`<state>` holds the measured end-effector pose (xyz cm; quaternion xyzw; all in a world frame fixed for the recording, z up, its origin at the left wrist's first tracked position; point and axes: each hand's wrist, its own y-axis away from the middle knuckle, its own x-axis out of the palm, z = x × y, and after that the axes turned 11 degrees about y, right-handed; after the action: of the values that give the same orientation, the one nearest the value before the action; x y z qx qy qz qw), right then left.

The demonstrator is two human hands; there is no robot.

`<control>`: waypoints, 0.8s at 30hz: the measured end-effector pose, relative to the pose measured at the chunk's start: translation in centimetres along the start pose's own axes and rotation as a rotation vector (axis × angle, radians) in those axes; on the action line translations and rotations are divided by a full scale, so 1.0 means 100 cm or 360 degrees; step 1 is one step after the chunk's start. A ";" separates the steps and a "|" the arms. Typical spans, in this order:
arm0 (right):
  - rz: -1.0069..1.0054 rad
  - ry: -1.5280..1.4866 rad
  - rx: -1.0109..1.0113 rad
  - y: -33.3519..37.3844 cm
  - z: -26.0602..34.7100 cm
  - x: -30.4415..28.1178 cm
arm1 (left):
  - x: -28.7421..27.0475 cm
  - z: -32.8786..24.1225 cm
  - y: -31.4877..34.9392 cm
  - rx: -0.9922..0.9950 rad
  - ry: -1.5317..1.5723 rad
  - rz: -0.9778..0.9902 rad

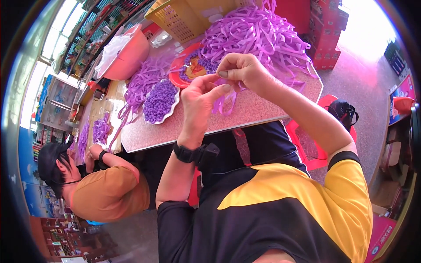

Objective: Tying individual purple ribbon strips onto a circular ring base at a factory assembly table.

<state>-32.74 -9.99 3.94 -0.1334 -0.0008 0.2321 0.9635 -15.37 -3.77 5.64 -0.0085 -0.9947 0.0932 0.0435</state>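
Above the table's near edge, my left hand [197, 103] and my right hand [245, 72] are close together, fingertips pinched. From under the right fingertips hangs a purple ribbon [224, 104], held in that hand. What the left fingertips pinch is too small and covered to make out. A thin pale line shows between the hands. Just behind them is a red tray [176, 79] with purple beads and small yellow and red pieces. Left of my left hand, a white scalloped dish [175, 105] is full of purple beads [158, 103].
A large heap of purple ribbons [258, 33] covers the back of the table [153, 136]. A yellow basket [173, 19] and a pink basin [127, 55] stand behind. At left, a co-worker [109, 193] handles purple strips. A red stool [315, 162] is at right.
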 end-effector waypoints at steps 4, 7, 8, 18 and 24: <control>0.0004 -0.0020 0.0032 0.004 0.001 -0.004 | 0.008 0.003 -0.013 -0.0072 0.0053 0.0109; -0.0125 0.0095 0.0003 0.007 0.007 -0.015 | 0.007 -0.005 -0.020 -0.0061 -0.0008 0.0109; -0.0168 0.0038 -0.0065 0.005 0.000 -0.021 | 0.006 -0.011 -0.021 -0.0051 -0.0004 0.0113; 0.0153 -0.0228 -0.0215 -0.015 0.094 -0.029 | 0.015 -0.149 -0.035 0.0632 -0.0622 0.0178; 0.0509 -0.0088 -0.0133 -0.040 0.092 -0.031 | -0.041 -0.219 -0.063 0.0822 -0.0200 0.0233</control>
<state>-34.32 -12.50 14.00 -0.1654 -0.0158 0.3860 0.9074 -9.42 -6.02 27.94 -0.0632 -0.9354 0.3469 -0.0245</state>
